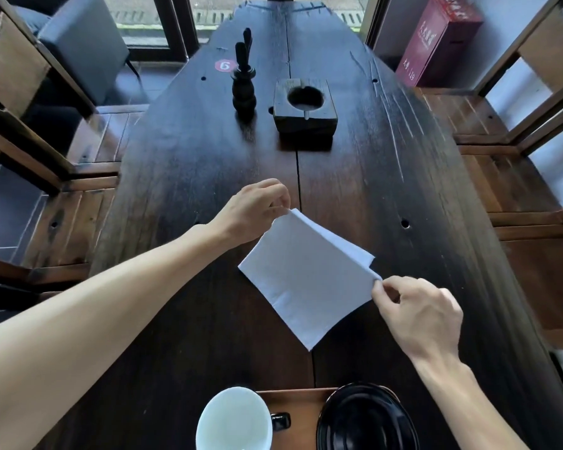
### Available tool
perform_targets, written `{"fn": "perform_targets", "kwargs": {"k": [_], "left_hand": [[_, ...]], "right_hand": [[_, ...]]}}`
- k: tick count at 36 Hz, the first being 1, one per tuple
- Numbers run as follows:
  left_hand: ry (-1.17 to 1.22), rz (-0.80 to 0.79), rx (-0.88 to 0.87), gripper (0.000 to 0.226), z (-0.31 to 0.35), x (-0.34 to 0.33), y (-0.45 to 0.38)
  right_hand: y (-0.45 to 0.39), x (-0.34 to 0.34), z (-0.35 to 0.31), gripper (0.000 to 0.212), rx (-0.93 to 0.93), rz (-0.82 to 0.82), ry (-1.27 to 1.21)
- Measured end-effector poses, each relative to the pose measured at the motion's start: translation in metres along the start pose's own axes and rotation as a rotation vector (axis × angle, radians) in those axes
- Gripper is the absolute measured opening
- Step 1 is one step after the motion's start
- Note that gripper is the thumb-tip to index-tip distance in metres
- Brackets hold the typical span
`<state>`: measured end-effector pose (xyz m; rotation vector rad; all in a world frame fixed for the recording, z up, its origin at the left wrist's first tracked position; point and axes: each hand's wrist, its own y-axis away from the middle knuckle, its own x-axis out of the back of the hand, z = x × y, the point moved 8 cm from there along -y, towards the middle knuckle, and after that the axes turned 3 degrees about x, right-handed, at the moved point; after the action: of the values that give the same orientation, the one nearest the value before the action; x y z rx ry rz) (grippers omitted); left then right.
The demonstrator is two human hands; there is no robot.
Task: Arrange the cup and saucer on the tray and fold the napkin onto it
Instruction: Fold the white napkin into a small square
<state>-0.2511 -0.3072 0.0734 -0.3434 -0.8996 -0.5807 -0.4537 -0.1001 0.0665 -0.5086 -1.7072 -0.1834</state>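
A white napkin (306,277), folded double, hangs slanted above the dark wooden table (403,190). My left hand (254,209) pinches its far upper corner. My right hand (416,313) pinches its right corner, where the layers gape a little. At the bottom edge a brown wooden tray (299,404) carries a cup (234,420) with a pale inside and a black handle, on its left part. A black saucer (368,420) sits on the tray's right part. Cup and saucer stand side by side, apart.
Further up the table stand a dark wooden ashtray block (304,108) and a black holder with utensils (244,89), beside a red number sticker (225,65). Wooden chairs (30,131) flank both long sides. A red box (436,43) stands at the back right.
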Motion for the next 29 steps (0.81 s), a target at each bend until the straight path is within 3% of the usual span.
{"fn": "perform_targets", "kwargs": {"k": [8,13,16,21,24,29], "left_hand": [[0.097,0.127,0.052,0.001,0.016,0.03,0.012],[0.154,0.18,0.083,0.001,0.021,0.042,0.018],[0.188,0.225,0.101,0.002,0.021,0.049,0.022],[0.212,0.25,0.137,0.004,0.02,0.055,0.031],[0.222,0.24,0.156,0.004,0.019,0.055,0.035],[0.206,0.213,0.151,0.005,0.024,0.054,0.038]], "right_hand": [[-0.015,0.037,0.0,0.017,0.135,0.191,-0.016],[-0.025,0.053,-0.003,0.024,0.21,0.26,-0.042],[-0.032,0.059,-0.004,0.011,0.21,0.264,-0.146],[-0.049,0.05,0.006,0.014,0.111,0.149,-0.395],[-0.055,0.035,0.004,0.013,0.067,0.0,-0.475],[-0.056,-0.009,-0.013,0.035,0.149,-0.247,-0.476]]}}
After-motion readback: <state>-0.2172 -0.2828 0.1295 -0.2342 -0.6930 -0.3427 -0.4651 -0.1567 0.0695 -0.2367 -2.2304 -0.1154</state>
